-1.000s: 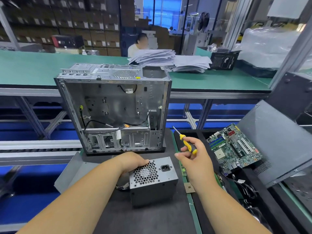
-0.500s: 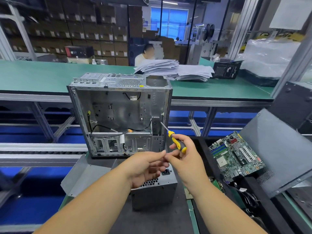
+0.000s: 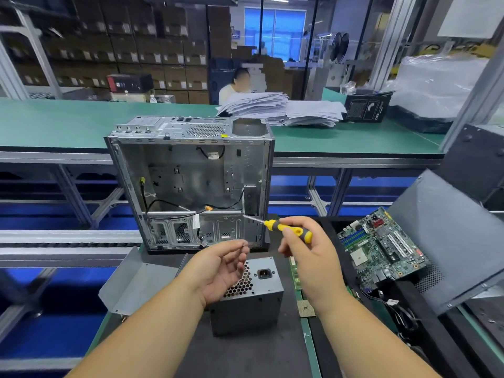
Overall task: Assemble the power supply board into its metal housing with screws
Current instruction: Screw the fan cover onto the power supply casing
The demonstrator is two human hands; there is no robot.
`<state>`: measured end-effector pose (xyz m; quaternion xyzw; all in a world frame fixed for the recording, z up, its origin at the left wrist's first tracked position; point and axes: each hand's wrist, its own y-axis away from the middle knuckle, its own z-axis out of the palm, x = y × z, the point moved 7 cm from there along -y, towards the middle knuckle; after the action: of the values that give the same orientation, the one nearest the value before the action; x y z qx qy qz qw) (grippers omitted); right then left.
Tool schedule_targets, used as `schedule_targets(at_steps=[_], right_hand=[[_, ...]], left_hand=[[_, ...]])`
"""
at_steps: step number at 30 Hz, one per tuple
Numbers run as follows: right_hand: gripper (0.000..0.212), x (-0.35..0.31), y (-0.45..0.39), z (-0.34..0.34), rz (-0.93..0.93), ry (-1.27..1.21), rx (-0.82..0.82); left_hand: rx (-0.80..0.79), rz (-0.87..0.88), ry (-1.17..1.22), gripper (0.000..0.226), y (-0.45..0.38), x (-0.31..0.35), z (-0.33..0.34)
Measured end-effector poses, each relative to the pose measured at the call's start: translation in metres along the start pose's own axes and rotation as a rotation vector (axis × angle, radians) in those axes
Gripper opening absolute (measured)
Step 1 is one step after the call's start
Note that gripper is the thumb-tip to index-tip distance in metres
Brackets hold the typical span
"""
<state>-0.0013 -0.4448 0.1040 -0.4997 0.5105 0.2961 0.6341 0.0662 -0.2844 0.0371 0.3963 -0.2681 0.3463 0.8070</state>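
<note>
Right hand [image 3: 305, 257] clamps the screwdriver [image 3: 287, 230]; left hand [image 3: 221, 268] pinches something too small to identify, which may drop beside the power supply [image 3: 253, 301]

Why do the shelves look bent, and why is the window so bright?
Head view: the wide-angle lens bows the straight frames near the edges; the blue window glows with backlight; the right hand with the screwdriver looks fairly sharp, while the left hand fingertips are slightly smeared.
</note>
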Motion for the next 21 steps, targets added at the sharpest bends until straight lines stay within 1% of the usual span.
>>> schedule_targets(at_steps=[3,5,10,15,21], right_hand=[[0.011,-0.001,-0.001,-0.008,0.019,-0.049,0.051],[0.013,-0.001,-0.001,-0.008,0.025,-0.044,0.052],[0.017,0.001,-0.003,-0.001,0.045,-0.031,0.003],[0.014,0.002,-0.006,0.004,0.047,0.001,-0.020],[0.010,0.003,-0.009,0.004,0.050,0.077,-0.042]], left_hand=[[0.088,0.045,0.078,0.010,-0.002,0.006,-0.014],[0.115,0.056,0.115,0.009,-0.004,0.009,-0.021],[0.109,0.053,0.118,0.011,-0.008,0.010,-0.025],[0.088,0.047,0.123,0.011,-0.011,0.010,-0.022],[0.106,0.062,0.101,0.009,-0.013,0.012,-0.025]])
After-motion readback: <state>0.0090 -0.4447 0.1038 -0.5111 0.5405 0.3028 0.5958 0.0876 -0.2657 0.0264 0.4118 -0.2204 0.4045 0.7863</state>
